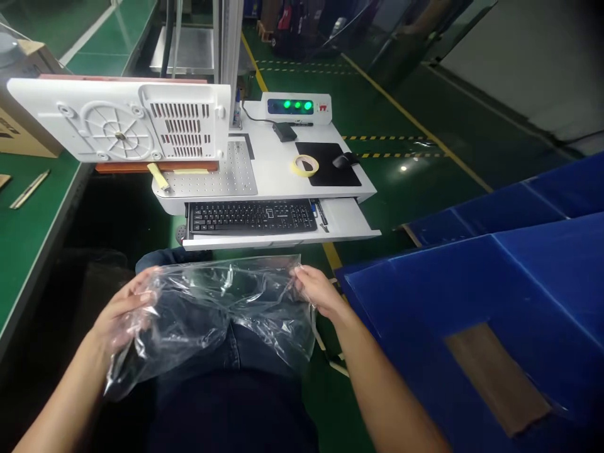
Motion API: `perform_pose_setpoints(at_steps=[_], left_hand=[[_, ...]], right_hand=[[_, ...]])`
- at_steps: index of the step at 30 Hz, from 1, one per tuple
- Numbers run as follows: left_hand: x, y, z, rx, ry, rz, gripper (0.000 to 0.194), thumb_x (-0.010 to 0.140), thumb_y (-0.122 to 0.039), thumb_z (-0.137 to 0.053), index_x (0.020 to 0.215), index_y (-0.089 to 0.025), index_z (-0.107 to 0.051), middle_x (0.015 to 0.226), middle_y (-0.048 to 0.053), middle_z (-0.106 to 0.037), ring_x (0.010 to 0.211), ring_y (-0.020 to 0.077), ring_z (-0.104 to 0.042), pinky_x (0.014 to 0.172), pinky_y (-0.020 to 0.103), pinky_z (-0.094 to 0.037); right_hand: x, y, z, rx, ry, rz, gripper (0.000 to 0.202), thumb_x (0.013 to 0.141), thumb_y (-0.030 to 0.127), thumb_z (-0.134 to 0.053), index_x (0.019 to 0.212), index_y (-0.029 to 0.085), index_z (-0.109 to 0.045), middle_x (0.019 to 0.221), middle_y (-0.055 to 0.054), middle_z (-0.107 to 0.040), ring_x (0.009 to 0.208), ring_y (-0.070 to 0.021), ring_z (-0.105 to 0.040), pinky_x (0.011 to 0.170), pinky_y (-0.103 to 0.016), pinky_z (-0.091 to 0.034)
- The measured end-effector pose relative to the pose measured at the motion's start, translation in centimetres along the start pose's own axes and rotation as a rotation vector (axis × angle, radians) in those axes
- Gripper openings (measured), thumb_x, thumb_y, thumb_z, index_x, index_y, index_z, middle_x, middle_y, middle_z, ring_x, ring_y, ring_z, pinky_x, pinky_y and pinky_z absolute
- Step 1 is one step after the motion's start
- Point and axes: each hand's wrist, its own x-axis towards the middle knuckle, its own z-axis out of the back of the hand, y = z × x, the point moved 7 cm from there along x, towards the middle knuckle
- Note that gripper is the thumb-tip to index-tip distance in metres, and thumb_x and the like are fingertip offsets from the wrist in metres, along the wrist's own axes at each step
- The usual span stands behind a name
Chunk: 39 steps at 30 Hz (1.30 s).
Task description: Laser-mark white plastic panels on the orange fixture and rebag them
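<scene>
A clear plastic bag (pixel 226 308) is stretched between my two hands above my lap. My left hand (pixel 127 311) grips its left end, the fingers partly covered by the shiny film. At the bag's upper right corner, my right hand (pixel 314 286) pinches the edge. Beyond the bag, a black keyboard (pixel 250 216) lies in the pulled-out drawer (pixel 346 220) of a white workstation. A white plastic panel (pixel 117 123) with a round grille and slots stands at the upper left.
On the white tabletop (pixel 278 179) are a tape roll (pixel 304 165), a mouse (pixel 346 160) on a black pad, and a box with green lights (pixel 296 107). Blue boards (pixel 425 302) fill the right side. A green bench (pixel 28 233) runs along the left.
</scene>
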Motion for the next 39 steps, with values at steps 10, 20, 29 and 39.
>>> perform_pose_setpoints(at_steps=[10, 20, 29, 39], left_hand=[[2.8, 7.2, -5.3, -0.130, -0.083, 0.135, 0.069, 0.070, -0.029, -0.103, 0.124, -0.019, -0.063, 0.085, 0.002, -0.074, 0.057, 0.0158, -0.070, 0.043, 0.020, -0.052], [4.9, 5.3, -14.0, -0.221, -0.099, 0.005, 0.073, 0.055, -0.033, -0.108, 0.108, -0.017, -0.061, 0.085, 0.000, -0.073, 0.063, 0.0160, -0.070, 0.052, 0.023, -0.055], [3.2, 1.9, -9.8, -0.195, -0.173, -0.227, 0.085, 0.072, -0.045, -0.104, 0.141, -0.022, -0.058, 0.131, 0.013, -0.073, 0.093, 0.0177, -0.075, 0.077, 0.027, -0.064], [1.3, 5.0, -14.3, -0.235, 0.038, -0.323, 0.153, 0.063, -0.031, -0.109, 0.171, -0.054, -0.004, 0.179, 0.017, -0.021, 0.130, 0.0351, -0.072, 0.102, 0.045, -0.065]], right_hand=[[-1.2, 2.0, -0.5, -0.378, -0.164, 0.327, 0.064, 0.101, 0.061, -0.058, 0.146, 0.017, -0.063, 0.157, -0.025, -0.059, 0.154, -0.0425, -0.050, 0.130, -0.065, -0.039], [-11.3, 6.1, -9.1, -0.098, 0.057, 0.386, 0.069, 0.095, 0.047, -0.072, 0.156, 0.027, -0.047, 0.139, -0.014, -0.069, 0.124, -0.0326, -0.071, 0.107, -0.054, -0.061], [-10.0, 11.9, -3.4, -0.305, 0.229, 0.469, 0.024, 0.104, 0.046, -0.063, 0.110, 0.030, -0.080, 0.104, -0.004, -0.080, 0.093, -0.0256, -0.074, 0.075, -0.034, -0.059], [-10.9, 14.7, -11.8, -0.227, 0.520, 0.521, 0.033, 0.109, 0.042, -0.055, 0.108, 0.026, -0.084, 0.094, -0.004, -0.081, 0.086, -0.0244, -0.076, 0.076, -0.032, -0.053]])
